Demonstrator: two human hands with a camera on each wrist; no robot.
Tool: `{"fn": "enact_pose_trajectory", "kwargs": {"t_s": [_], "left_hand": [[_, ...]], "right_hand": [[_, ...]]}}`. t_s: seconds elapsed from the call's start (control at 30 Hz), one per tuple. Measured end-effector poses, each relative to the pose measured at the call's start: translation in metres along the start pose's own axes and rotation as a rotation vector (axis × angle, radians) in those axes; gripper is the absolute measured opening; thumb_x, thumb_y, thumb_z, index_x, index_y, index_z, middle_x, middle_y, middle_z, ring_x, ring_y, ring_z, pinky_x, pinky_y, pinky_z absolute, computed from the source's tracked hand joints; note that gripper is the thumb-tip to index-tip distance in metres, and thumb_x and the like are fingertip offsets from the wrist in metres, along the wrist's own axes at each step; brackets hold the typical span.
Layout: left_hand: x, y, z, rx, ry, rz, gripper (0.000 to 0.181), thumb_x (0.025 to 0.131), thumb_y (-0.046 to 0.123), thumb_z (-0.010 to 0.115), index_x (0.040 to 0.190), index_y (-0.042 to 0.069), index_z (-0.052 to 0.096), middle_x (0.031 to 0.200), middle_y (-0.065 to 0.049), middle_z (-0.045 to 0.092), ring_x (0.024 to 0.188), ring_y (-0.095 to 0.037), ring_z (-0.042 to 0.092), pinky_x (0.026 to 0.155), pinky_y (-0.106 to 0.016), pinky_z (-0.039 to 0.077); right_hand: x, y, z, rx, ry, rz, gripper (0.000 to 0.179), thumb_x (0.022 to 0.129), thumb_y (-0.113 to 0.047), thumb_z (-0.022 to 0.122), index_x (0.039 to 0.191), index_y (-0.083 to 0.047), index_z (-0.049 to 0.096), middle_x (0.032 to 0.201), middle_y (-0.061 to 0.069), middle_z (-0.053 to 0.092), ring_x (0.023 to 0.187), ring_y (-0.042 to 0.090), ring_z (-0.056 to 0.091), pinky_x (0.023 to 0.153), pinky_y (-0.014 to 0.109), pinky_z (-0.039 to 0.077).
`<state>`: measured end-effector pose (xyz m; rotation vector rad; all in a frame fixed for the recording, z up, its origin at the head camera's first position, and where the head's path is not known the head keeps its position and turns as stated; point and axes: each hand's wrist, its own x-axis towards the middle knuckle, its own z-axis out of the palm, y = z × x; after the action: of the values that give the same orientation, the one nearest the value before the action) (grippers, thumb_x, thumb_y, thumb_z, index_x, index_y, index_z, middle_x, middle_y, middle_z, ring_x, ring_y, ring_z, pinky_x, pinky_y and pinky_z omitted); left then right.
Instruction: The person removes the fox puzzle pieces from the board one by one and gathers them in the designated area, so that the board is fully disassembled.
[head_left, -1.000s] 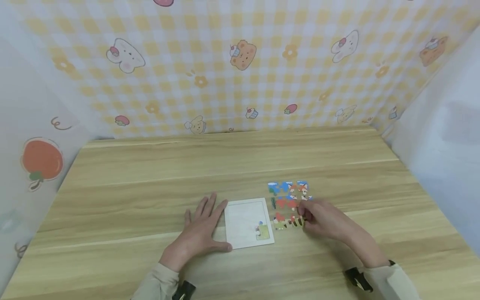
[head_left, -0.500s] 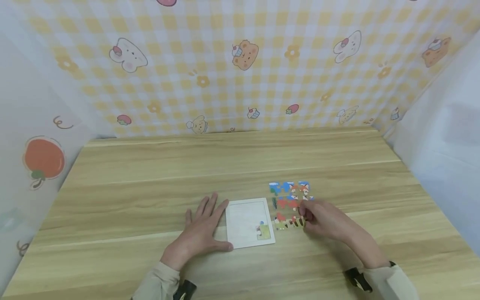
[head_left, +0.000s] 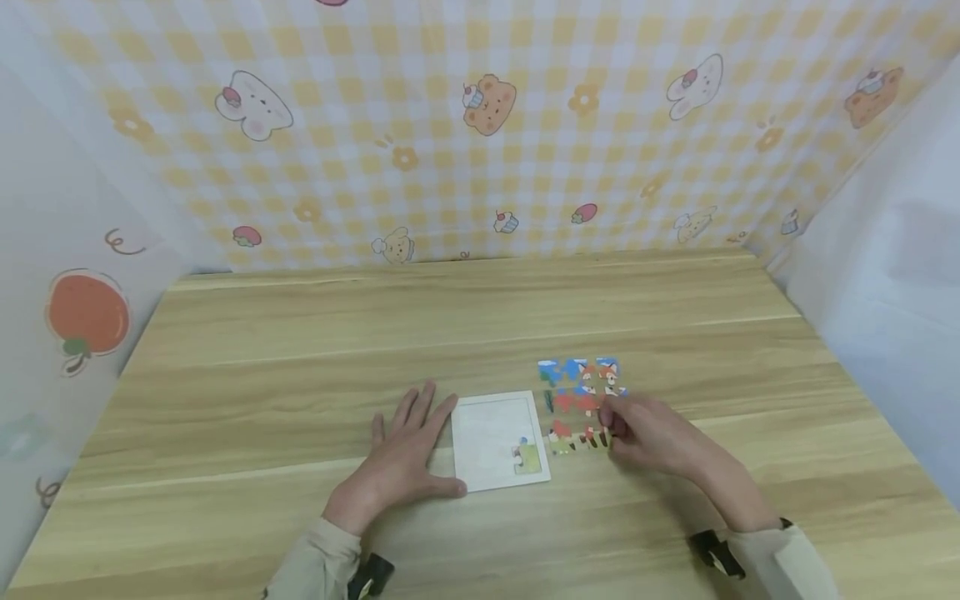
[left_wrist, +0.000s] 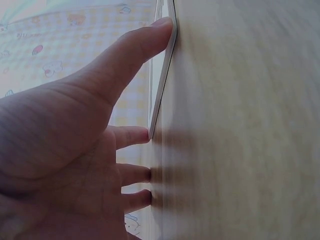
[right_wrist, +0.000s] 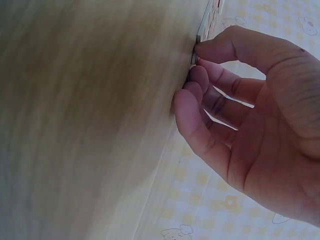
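A white square puzzle tray (head_left: 487, 433) lies mid-table in the head view, with one greenish puzzle piece (head_left: 531, 458) set in its lower right corner. My left hand (head_left: 401, 462) rests at the tray's left side, fingers spread. Its thumb touches the near corner and its index fingertip the far one; the tray's edge (left_wrist: 162, 75) shows between them in the left wrist view. Right of the tray, my right hand (head_left: 648, 435) pinches a puzzle piece (right_wrist: 194, 58) low at the tabletop between thumb and curled fingers. Those fingers mostly hide that piece.
Several loose puzzle pieces (head_left: 562, 403) with fox and sky pictures lie in rows between the tray and my right hand. A wood-grain table (head_left: 420, 321) spreads around them. Behind it hangs a yellow checked cloth (head_left: 330, 133), and a white sheet (head_left: 885, 242) stands at the right.
The head view has shifted a little. Both hands, the tray and the pieces keep their places.
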<state>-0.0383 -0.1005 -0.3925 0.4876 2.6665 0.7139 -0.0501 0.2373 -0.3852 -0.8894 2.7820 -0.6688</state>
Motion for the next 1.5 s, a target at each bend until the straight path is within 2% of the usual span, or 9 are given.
{"fn": "enact_pose_trajectory", "kwargs": {"t_s": [0.23,0.47,0.53,0.63,0.73,0.83,1.07,1.23,1.5], "left_hand": [[0.001,0.0,-0.001,0.001,-0.002,0.003,0.106,0.063,0.045,0.082,0.147,0.011,0.027,0.153,-0.018,0.007,0.138,-0.039,0.002,0.097,-0.071,0.0],[0.0,-0.002,-0.002,0.007,0.002,0.012,0.106,0.063,0.045,0.082,0.147,0.011,0.027,0.153,-0.018,0.006,0.138,-0.039,0.002,0.097,-0.072,0.0],[0.001,-0.001,-0.001,0.006,0.001,0.014,0.106,0.063,0.045,0.082,0.147,0.011,0.027,0.153,-0.018,0.006,0.138,-0.039,0.003,0.097,-0.071,0.0],[0.001,0.0,0.001,0.0,-0.001,0.013,0.106,0.063,0.045,0.082,0.147,0.012,0.028,0.153,-0.018,0.007,0.138,-0.039,0.003,0.097,-0.071,0.0],[0.001,0.001,0.0,-0.004,0.002,0.015,0.105,0.063,0.044,0.082,0.147,0.012,0.028,0.154,-0.017,0.007,0.138,-0.039,0.003,0.097,-0.071,0.0],[0.001,0.002,0.0,-0.003,0.0,0.018,0.105,0.063,0.045,0.082,0.147,0.011,0.027,0.153,-0.018,0.007,0.138,-0.039,0.003,0.097,-0.072,0.0],[0.0,0.0,-0.001,-0.001,0.008,0.018,0.106,0.063,0.045,0.082,0.147,0.012,0.027,0.153,-0.018,0.007,0.138,-0.039,0.003,0.096,-0.072,0.0],[-0.002,-0.001,-0.001,-0.005,-0.006,0.006,0.108,0.062,0.046,0.082,0.147,0.012,0.026,0.153,-0.018,0.007,0.138,-0.04,0.004,0.096,-0.073,0.0],[0.0,0.001,0.001,-0.003,0.002,0.014,0.106,0.063,0.046,0.081,0.147,0.012,0.027,0.153,-0.019,0.008,0.138,-0.039,0.004,0.096,-0.073,0.0]], "right_hand": [[-0.001,0.0,-0.001,0.018,-0.014,0.028,0.024,0.07,0.005,0.062,0.086,-0.01,0.051,0.07,-0.007,0.046,0.063,0.005,0.042,0.055,0.021,0.039],[0.001,-0.007,-0.009,0.088,-0.021,0.142,0.027,0.073,0.0,0.06,0.097,-0.005,0.05,0.073,-0.005,0.046,0.059,0.006,0.04,0.051,0.021,0.039],[0.003,-0.013,-0.013,0.091,-0.02,0.133,0.024,0.074,0.0,0.06,0.096,-0.006,0.052,0.074,-0.005,0.048,0.058,0.005,0.041,0.051,0.021,0.04],[0.008,-0.025,-0.013,0.101,-0.037,0.068,0.019,0.077,0.0,0.06,0.092,-0.01,0.054,0.075,-0.009,0.054,0.058,0.003,0.043,0.051,0.02,0.042],[0.016,-0.041,-0.008,0.107,-0.061,-0.004,0.017,0.078,-0.001,0.062,0.088,-0.011,0.055,0.078,-0.008,0.056,0.062,0.003,0.046,0.055,0.02,0.044],[0.024,-0.058,0.0,0.108,-0.104,-0.031,0.017,0.078,-0.007,0.066,0.091,-0.012,0.056,0.08,-0.007,0.054,0.061,0.003,0.043,0.056,0.02,0.042],[0.04,-0.08,0.012,-0.022,-0.169,0.031,0.043,0.076,-0.024,0.076,0.111,-0.008,0.056,0.088,-0.007,0.053,0.071,0.009,0.045,0.062,0.024,0.041],[0.043,-0.08,0.016,-0.047,-0.219,0.076,0.042,0.075,-0.023,0.078,0.109,-0.011,0.055,0.097,-0.007,0.053,0.074,0.011,0.045,0.063,0.026,0.04],[0.044,-0.076,0.02,-0.038,-0.229,0.078,0.04,0.074,-0.018,0.077,0.108,-0.012,0.056,0.088,-0.008,0.05,0.07,0.011,0.045,0.059,0.024,0.039]]}}
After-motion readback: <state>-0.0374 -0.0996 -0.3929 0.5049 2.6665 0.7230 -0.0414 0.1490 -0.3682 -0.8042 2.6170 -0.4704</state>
